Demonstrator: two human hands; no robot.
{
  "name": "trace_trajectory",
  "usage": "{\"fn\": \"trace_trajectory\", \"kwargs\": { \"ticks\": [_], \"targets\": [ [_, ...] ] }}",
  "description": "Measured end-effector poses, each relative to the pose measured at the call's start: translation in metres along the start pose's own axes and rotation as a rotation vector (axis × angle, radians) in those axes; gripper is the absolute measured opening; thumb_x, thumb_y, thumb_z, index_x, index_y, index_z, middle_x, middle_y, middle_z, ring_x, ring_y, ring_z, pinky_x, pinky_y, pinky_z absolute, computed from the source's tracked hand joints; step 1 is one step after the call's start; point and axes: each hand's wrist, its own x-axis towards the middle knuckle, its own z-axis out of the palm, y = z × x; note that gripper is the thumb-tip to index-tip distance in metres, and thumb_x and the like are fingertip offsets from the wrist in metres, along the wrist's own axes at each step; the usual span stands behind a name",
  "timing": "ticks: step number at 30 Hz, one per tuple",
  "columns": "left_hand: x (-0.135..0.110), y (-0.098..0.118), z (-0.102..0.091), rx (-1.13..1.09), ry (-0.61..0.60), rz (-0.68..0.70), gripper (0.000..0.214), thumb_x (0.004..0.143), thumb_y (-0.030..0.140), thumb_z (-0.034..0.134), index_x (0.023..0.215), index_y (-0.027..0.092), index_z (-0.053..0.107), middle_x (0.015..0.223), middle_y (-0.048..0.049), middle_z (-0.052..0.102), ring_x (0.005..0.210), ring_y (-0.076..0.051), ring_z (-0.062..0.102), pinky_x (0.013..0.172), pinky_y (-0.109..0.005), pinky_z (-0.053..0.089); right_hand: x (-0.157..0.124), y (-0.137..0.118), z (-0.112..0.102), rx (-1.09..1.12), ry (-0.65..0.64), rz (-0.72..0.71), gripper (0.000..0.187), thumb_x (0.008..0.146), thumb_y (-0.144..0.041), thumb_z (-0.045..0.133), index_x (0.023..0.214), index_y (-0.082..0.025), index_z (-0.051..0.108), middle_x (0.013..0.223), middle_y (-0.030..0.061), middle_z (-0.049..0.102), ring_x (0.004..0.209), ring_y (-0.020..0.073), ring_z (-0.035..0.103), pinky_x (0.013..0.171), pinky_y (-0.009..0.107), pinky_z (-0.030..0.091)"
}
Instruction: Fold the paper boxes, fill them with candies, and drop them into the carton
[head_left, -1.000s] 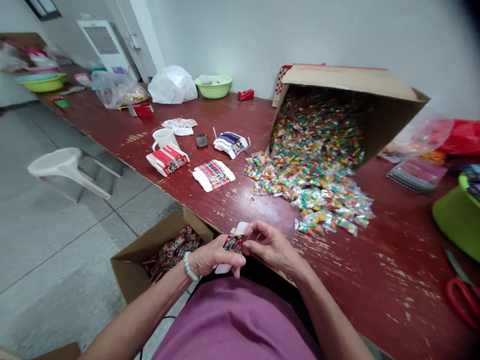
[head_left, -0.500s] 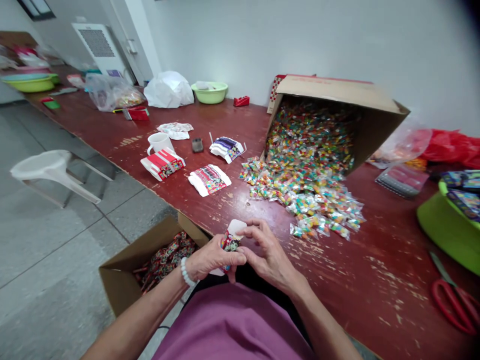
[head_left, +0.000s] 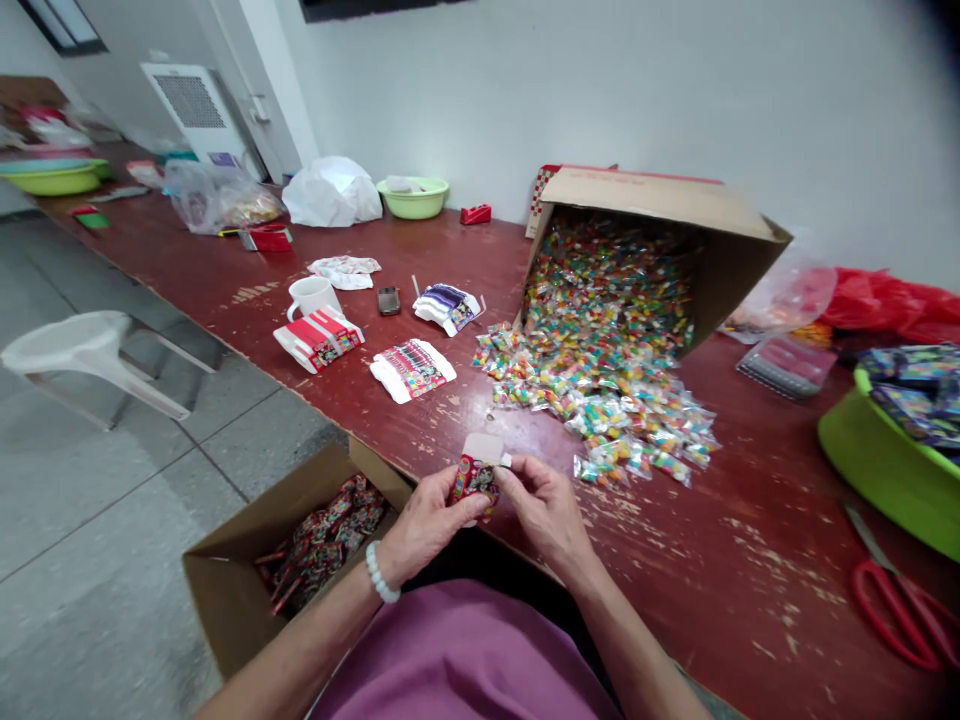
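A small red printed carton with a raised white flap is held over the table's front edge. My left hand is closed round its left side, thumb across the front. My right hand pinches a white tab at the carton's upper right corner between thumb and fingertips. Beyond my hands lie flat stacks of cartons: a red and white one, a striped red one and a purple one. Small clear packets of coloured candy spill across the table from a tipped cardboard box.
On the left below the table, an open cardboard box holds many red printed cartons. Red-handled scissors and a green basin with dark packs are at the right. A white mug stands behind the cartons; a white stool is on the floor.
The carton has turned so its printed front faces up, flap raised. My right hand's fingers have closed from a loose spread into a pinch at its corner. The camera view has shifted slightly.
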Motion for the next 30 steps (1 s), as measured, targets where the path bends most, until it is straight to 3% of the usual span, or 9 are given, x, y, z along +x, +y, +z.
{"fn": "trace_trajectory", "kwargs": {
  "ticks": [4, 10, 13, 18, 24, 27, 30],
  "targets": [
    [0.0, -0.004, 0.002, 0.093, 0.048, 0.037, 0.029, 0.076, 0.033, 0.072, 0.097, 0.015, 0.066, 0.087, -0.0032, 0.069, 0.083, -0.019, 0.062, 0.074, -0.028, 0.049, -0.002, 0.005, 0.007, 0.071, 0.104, 0.002, 0.03, 0.086, -0.033, 0.064, 0.113, -0.021, 0.057, 0.083, 0.0011, 0.07, 0.072, 0.0166, 0.065, 0.067, 0.028, 0.051],
    [-0.006, -0.001, 0.007, 0.043, 0.215, 0.091, 0.061, 0.076, 0.033, 0.073, 0.128, 0.025, 0.041, 0.103, -0.0041, 0.067, 0.08, -0.017, 0.067, 0.072, -0.029, 0.053, -0.003, 0.005, 0.01, 0.116, 0.188, -0.037, 0.025, 0.085, -0.034, 0.066, 0.105, -0.023, 0.056, 0.078, -0.0023, 0.065, 0.069, 0.0149, 0.061, 0.066, 0.026, 0.049],
    [-0.009, 0.007, 0.01, -0.027, 0.185, 0.078, 0.071, 0.076, 0.032, 0.074, 0.135, 0.028, 0.036, 0.101, -0.0033, 0.067, 0.074, -0.016, 0.067, 0.068, -0.029, 0.055, -0.003, 0.004, 0.01, 0.172, 0.161, -0.042, 0.025, 0.086, -0.034, 0.066, 0.107, -0.023, 0.059, 0.085, 0.0007, 0.068, 0.074, 0.0156, 0.063, 0.069, 0.027, 0.05],
    [-0.009, 0.008, 0.011, -0.109, 0.117, 0.093, 0.054, 0.077, 0.027, 0.074, 0.124, 0.024, 0.049, 0.108, -0.0063, 0.068, 0.086, -0.019, 0.067, 0.075, -0.03, 0.055, -0.007, 0.009, 0.01, 0.292, 0.159, -0.033, 0.022, 0.086, -0.033, 0.067, 0.105, -0.023, 0.064, 0.097, 0.0035, 0.071, 0.085, 0.0174, 0.065, 0.078, 0.03, 0.051],
    [-0.004, 0.003, 0.005, -0.149, -0.003, 0.072, 0.029, 0.08, 0.028, 0.072, 0.105, 0.02, 0.058, 0.087, -0.0013, 0.068, 0.076, -0.014, 0.061, 0.071, -0.025, 0.051, -0.006, 0.005, -0.009, 0.086, 0.065, -0.032, 0.016, 0.085, -0.036, 0.067, 0.087, -0.02, 0.071, 0.082, 0.0017, 0.07, 0.074, 0.0163, 0.062, 0.071, 0.028, 0.049],
    [-0.003, 0.006, 0.005, -0.119, -0.006, 0.065, 0.023, 0.083, 0.03, 0.07, 0.1, 0.019, 0.062, 0.084, -0.0009, 0.067, 0.074, -0.013, 0.06, 0.07, -0.024, 0.049, -0.001, 0.0, -0.014, 0.157, 0.028, 0.009, 0.017, 0.079, -0.035, 0.074, 0.077, -0.019, 0.069, 0.077, 0.0005, 0.069, 0.07, 0.0144, 0.061, 0.068, 0.026, 0.048],
    [-0.003, 0.008, 0.006, -0.111, 0.011, 0.079, 0.021, 0.083, 0.031, 0.069, 0.097, 0.018, 0.064, 0.085, -0.0017, 0.068, 0.074, -0.014, 0.06, 0.07, -0.025, 0.048, 0.002, -0.002, -0.014, 0.27, 0.041, 0.041, 0.027, 0.071, -0.033, 0.081, 0.091, -0.021, 0.067, 0.074, -0.0028, 0.066, 0.067, 0.0126, 0.06, 0.064, 0.024, 0.047]
  ]
}}
